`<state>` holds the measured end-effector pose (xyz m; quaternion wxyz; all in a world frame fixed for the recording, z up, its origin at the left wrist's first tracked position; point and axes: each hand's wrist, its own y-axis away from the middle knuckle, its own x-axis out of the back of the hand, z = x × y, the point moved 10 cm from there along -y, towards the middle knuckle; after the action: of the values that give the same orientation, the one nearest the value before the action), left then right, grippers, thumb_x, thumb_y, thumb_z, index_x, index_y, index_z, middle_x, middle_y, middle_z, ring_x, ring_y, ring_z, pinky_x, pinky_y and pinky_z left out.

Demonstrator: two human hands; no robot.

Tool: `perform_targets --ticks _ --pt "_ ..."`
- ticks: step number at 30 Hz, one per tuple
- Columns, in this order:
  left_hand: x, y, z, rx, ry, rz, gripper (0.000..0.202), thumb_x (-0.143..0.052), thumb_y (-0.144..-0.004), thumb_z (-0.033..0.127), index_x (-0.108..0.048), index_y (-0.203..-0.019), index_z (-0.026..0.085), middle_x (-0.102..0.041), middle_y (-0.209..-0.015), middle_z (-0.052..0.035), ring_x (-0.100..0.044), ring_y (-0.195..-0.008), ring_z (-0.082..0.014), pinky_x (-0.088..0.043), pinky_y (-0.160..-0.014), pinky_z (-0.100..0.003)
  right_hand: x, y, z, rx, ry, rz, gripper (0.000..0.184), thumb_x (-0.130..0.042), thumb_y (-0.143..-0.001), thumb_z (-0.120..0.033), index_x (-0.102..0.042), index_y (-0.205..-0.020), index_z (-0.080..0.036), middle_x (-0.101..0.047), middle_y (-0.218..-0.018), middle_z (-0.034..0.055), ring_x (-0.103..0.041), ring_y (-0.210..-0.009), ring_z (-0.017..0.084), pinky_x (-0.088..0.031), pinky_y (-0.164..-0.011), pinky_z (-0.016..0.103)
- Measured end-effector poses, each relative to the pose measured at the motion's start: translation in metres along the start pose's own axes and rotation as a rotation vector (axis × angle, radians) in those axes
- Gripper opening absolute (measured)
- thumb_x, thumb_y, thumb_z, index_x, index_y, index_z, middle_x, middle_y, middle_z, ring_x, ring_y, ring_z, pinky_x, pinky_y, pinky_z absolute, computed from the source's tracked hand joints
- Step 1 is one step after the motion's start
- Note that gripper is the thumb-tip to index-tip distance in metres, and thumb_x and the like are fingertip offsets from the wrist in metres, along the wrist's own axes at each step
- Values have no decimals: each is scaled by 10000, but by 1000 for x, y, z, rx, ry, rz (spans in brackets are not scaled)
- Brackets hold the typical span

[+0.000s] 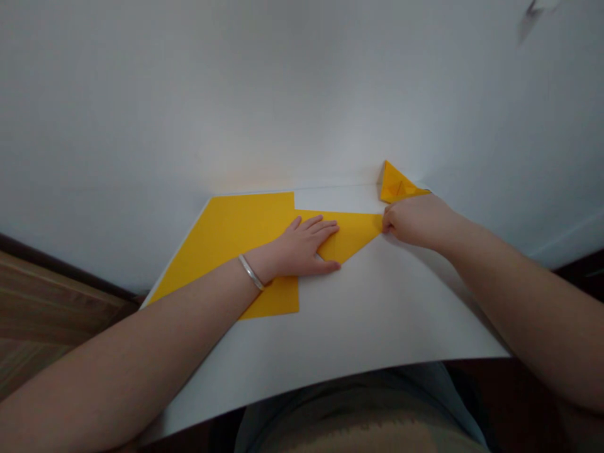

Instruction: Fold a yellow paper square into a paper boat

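Observation:
My left hand [306,246] lies flat with fingers stretched out on a folded yellow paper triangle [355,229]. A silver bangle sits on that wrist. My right hand [415,220] is closed in a pinch on the triangle's right tip. Under my left forearm lies a stack of flat yellow paper sheets [236,234]. A small folded yellow paper piece [395,184] stands just beyond my right hand against the wall.
Everything rests on a white table [377,314] pushed against a white wall [283,94]. A wooden floor [42,314] shows at the left, and my lap is below the table's near edge.

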<state>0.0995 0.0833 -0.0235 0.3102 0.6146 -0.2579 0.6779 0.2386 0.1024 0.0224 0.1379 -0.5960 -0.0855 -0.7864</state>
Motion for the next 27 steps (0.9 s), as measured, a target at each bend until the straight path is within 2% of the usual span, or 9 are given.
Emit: perform_targets --ticks 10,18,23,27 --pt "0 2 -4 39 45 -1 814 -464 -795 670 -290 -1461 236 -268 -1545 -72 -174 -1424 -344 -85 -1080 -694 -1 1 1 -6 39 25 240 -507 -773 -212 -743 -730 -205 -729 -816 134 -654 -703 269 -431 -576 358" --pt "0 1 -5 47 39 -1 824 -461 -791 678 -284 -1465 236 -267 -1545 -79 -175 -1423 -348 -70 -1084 -687 -2 0 1 -11 107 39 242 -506 -779 -213 -741 -721 -202 -726 -773 131 -655 -681 252 -440 -565 339" --pt "0 1 -5 43 31 -3 820 -455 -795 682 -277 -1465 243 -265 -1546 -70 -175 -1425 -345 -90 -1075 -698 -2 2 -1 -23 151 24 261 -483 -788 -137 -730 -715 -178 -709 -709 156 -659 -672 275 -436 -567 361" --pt "1 1 -4 35 12 19 816 -452 -798 684 -285 -1462 239 -278 -1541 -79 -188 -1421 -341 -94 -1092 -666 12 6 -8 -34 64 79 263 -472 -806 -124 -733 -796 -153 -711 -785 180 -663 -725 310 -435 -584 390"
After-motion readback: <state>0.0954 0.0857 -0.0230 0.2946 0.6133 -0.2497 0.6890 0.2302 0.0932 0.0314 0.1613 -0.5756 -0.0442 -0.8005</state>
